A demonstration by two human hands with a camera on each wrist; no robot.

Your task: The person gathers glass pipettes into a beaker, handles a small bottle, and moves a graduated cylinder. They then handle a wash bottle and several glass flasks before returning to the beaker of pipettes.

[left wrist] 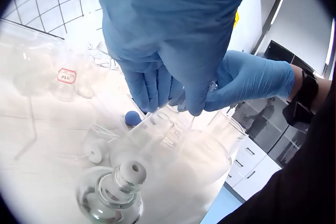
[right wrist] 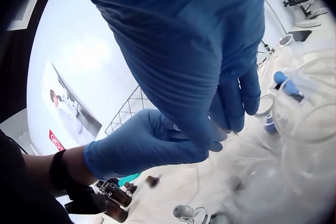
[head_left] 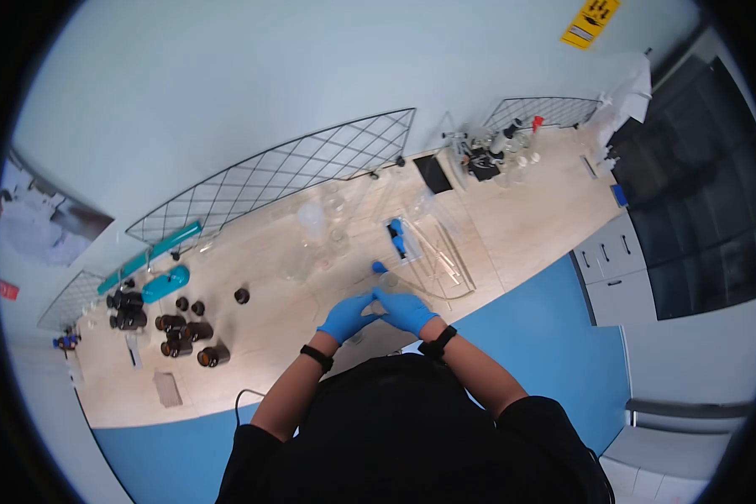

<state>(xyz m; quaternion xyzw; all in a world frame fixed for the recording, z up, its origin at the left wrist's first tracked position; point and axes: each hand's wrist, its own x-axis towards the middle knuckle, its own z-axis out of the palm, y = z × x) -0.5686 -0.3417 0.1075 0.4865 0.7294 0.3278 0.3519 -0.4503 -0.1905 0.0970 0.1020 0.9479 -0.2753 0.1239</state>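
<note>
In blue gloves, the left hand [head_left: 346, 319] and the right hand [head_left: 406, 312] meet at the fingertips over the bench's front edge. Between them they pinch a small clear piece [left wrist: 212, 85], mostly hidden by the fingers, its shape unclear. The left hand [left wrist: 163, 35] points its fingers downward; the right hand [right wrist: 184, 45] has thumb and fingers drawn together. Below, in the left wrist view, stands a clear glass flask [left wrist: 97, 198] with a holed white stopper [left wrist: 133, 173]. Clear glassware [left wrist: 223, 132] and a blue bulb [left wrist: 132, 118] are close by.
Brown bottles [head_left: 213, 356] and a teal stand [head_left: 166, 285] are on the bench's left side. Clear glassware [head_left: 311, 220] lies behind the hands; a blue item [head_left: 396, 238] and thin tubing [head_left: 462, 292] are to their right. A microscope [head_left: 484, 161] stands farther back.
</note>
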